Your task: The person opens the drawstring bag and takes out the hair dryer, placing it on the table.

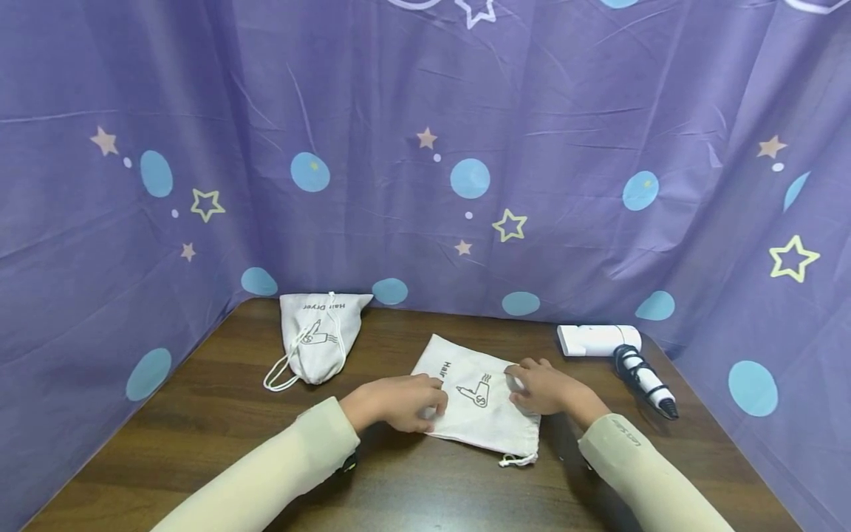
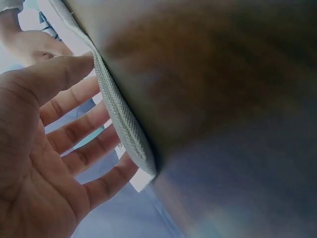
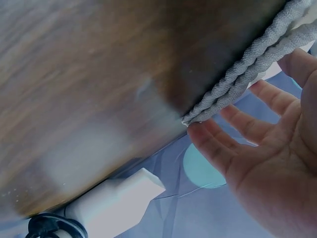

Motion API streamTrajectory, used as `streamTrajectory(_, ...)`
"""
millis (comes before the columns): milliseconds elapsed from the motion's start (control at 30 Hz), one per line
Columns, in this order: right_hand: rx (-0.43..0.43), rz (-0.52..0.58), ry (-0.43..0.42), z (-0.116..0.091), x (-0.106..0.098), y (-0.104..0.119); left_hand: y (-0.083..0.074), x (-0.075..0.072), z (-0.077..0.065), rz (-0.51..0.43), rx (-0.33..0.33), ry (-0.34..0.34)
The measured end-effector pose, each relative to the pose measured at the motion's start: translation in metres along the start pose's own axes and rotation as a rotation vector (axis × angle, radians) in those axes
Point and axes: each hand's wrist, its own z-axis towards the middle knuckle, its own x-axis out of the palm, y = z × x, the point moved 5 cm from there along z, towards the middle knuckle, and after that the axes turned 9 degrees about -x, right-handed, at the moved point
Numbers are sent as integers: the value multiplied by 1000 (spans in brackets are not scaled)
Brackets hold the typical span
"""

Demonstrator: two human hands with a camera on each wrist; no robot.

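Note:
A flat white drawstring cloth bag [image 1: 465, 425] with a printed hair dryer picture lies on the table between both hands. My left hand [image 1: 407, 403] touches its closed left end. In the left wrist view, the fingers [image 2: 81, 130] lie spread along the bag's seamed edge [image 2: 124, 119], with the thumb near its top. My right hand [image 1: 547, 388] rests at the opposite end. The right wrist view shows relaxed fingers [image 3: 213, 144] against the gathered, ruffled opening [image 3: 237, 74]. The drawstring's knotted end [image 1: 517, 459] sits at the bag's near right corner.
At the back right lies a white hair dryer [image 1: 598, 340], its black cord [image 1: 634, 366] wound round the handle. A second white drawstring bag [image 1: 322, 362], looking filled, lies at the back left with its string loop trailing. A purple curtain [image 1: 399, 111] hangs behind the wooden table [image 1: 412, 491].

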Motion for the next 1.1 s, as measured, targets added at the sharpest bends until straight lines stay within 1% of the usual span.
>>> streamTrajectory(300,29,-15,-10,-8,-1,-9,0,-1,15,4,1,13)
streamTrajectory(533,14,-42,-23,-13,-2,-14,-2,-1,22,14,26,4)
streamTrajectory(667,13,-62,-29,-16,-3,-17,-5,-2,28,22,23,2)
streamTrajectory(833,56,-56,-23,-20,-2,-24,-8,-3,36,35,24,-6)
streamTrajectory(933,83,-58,-11,-22,0,-29,-8,-2,41,43,12,-2)
streamTrajectory(1100,104,-64,3,-24,1,-35,-7,-2,48,51,-30,10)
